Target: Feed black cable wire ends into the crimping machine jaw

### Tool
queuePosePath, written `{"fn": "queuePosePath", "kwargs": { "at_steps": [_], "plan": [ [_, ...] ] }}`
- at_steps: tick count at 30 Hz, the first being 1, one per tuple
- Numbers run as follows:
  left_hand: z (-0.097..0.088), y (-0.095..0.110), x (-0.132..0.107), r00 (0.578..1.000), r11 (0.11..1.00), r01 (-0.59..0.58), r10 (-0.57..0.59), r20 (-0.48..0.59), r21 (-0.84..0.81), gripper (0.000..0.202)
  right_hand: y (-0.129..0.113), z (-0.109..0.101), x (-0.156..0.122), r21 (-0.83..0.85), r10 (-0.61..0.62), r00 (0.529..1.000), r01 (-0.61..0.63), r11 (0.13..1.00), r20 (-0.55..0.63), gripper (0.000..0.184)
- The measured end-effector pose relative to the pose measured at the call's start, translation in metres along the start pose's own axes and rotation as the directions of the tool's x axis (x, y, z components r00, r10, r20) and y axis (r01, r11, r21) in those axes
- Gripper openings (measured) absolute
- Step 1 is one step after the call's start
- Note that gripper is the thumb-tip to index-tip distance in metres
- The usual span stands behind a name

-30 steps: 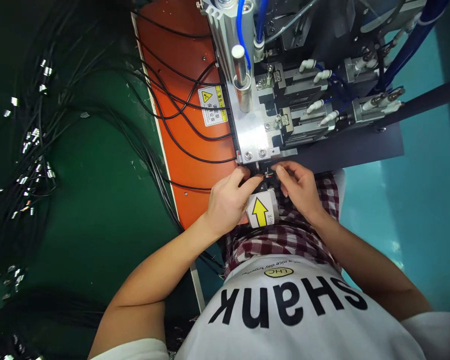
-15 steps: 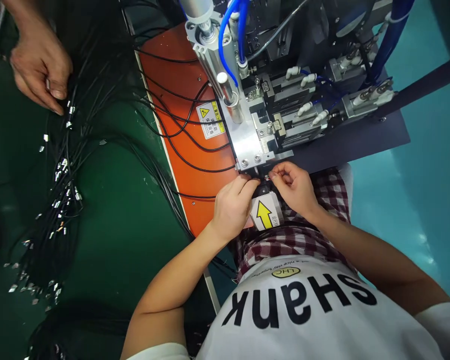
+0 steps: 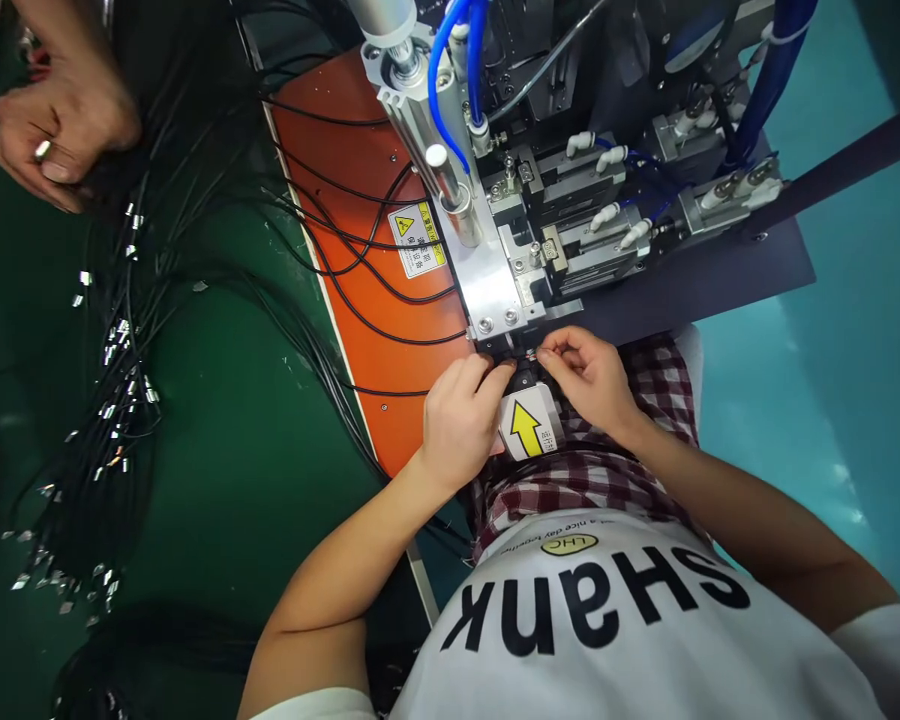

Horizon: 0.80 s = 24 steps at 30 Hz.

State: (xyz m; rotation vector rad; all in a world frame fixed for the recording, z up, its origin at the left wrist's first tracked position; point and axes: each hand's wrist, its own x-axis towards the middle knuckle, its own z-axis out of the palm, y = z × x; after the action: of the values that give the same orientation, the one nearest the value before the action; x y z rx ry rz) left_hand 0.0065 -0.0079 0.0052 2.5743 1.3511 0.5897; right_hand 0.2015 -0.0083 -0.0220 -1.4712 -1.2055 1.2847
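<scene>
My left hand (image 3: 461, 418) is closed at the front edge of the machine, and a black cable (image 3: 390, 391) runs into it from the left. My right hand (image 3: 586, 382) pinches a tiny shiny piece at the cable's end, right under the machine's metal head; the fingertips mostly hide it. Just below, between the two hands, lies a white plate with a yellow arrow (image 3: 526, 428). Above my fingers stands the silver press head (image 3: 487, 280) with its cylinder and blue air hoses (image 3: 436, 85).
On the green table (image 3: 217, 480) lies a large bundle of black cables with metal connectors (image 3: 120, 345). Another person's hand (image 3: 67, 130) is at the upper left. An orange machine base (image 3: 397, 340) carries several cables and a warning label (image 3: 417, 240). Small clamping cylinders (image 3: 600, 250) stand at right.
The other person's hand has moved left and curled away from the cable bundle. My own hands stay almost in place at the machine; the view has shifted slightly.
</scene>
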Motion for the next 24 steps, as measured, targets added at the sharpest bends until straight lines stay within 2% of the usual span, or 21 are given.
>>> {"fn": "queuePosePath", "kwargs": {
  "at_steps": [3, 5, 7, 9, 11, 13, 14, 16, 19, 21, 24],
  "plan": [
    [0.0, -0.002, 0.001, 1.0, 0.998, 0.01, -0.01, 0.001, -0.056, 0.027, 0.01, -0.002, 0.006, 0.226, 0.209, 0.971, -0.23, 0.947, 0.115, 0.024],
    [0.0, -0.003, 0.001, 1.0, 0.998, 0.014, -0.014, -0.002, -0.065, 0.028, 0.013, -0.004, 0.005, 0.26, 0.253, 0.962, -0.271, 0.927, 0.101, 0.027],
    [0.0, -0.003, 0.001, 1.0, 0.997, 0.014, -0.014, -0.003, -0.071, 0.028, 0.013, -0.005, 0.001, 0.218, 0.216, 0.976, -0.219, 0.951, 0.039, 0.025],
    [0.001, -0.003, 0.0, 1.0, 0.996, 0.015, -0.016, -0.006, -0.085, 0.028, 0.01, -0.005, -0.006, 0.089, 0.078, 0.997, -0.077, 0.993, -0.014, 0.025],
    [0.001, -0.004, -0.001, 1.0, 0.995, 0.024, -0.025, -0.01, -0.098, 0.028, 0.007, -0.005, -0.012, -0.073, -0.102, 0.994, 0.101, 0.992, -0.023, 0.026],
    [0.001, -0.003, -0.002, 0.999, 0.994, 0.034, -0.035, -0.005, -0.103, 0.027, 0.007, -0.005, -0.014, -0.155, -0.18, 0.983, 0.173, 0.973, -0.032, 0.024],
    [0.001, -0.003, -0.002, 0.999, 0.994, 0.037, -0.038, 0.0, -0.101, 0.027, 0.007, -0.006, -0.013, -0.137, -0.16, 0.986, 0.153, 0.979, -0.044, 0.024],
    [0.001, -0.003, -0.002, 0.999, 0.995, 0.04, -0.039, 0.007, -0.096, 0.027, 0.008, -0.007, -0.007, -0.021, -0.039, 0.998, 0.038, 0.999, -0.05, 0.025],
    [0.001, -0.001, -0.002, 0.999, 0.994, 0.049, -0.049, 0.003, -0.096, 0.027, 0.007, -0.007, 0.004, 0.123, 0.125, 0.991, -0.131, 0.984, 0.053, 0.028],
    [0.001, -0.001, -0.002, 0.998, 0.994, 0.055, -0.054, 0.009, -0.1, 0.027, 0.004, -0.005, 0.01, 0.15, 0.161, 0.982, -0.175, 0.973, 0.1, 0.033],
    [0.001, -0.002, -0.003, 0.998, 0.993, 0.054, -0.051, 0.026, -0.105, 0.028, 0.001, -0.001, 0.013, 0.173, 0.171, 0.98, -0.187, 0.967, 0.103, 0.037]
  ]
}}
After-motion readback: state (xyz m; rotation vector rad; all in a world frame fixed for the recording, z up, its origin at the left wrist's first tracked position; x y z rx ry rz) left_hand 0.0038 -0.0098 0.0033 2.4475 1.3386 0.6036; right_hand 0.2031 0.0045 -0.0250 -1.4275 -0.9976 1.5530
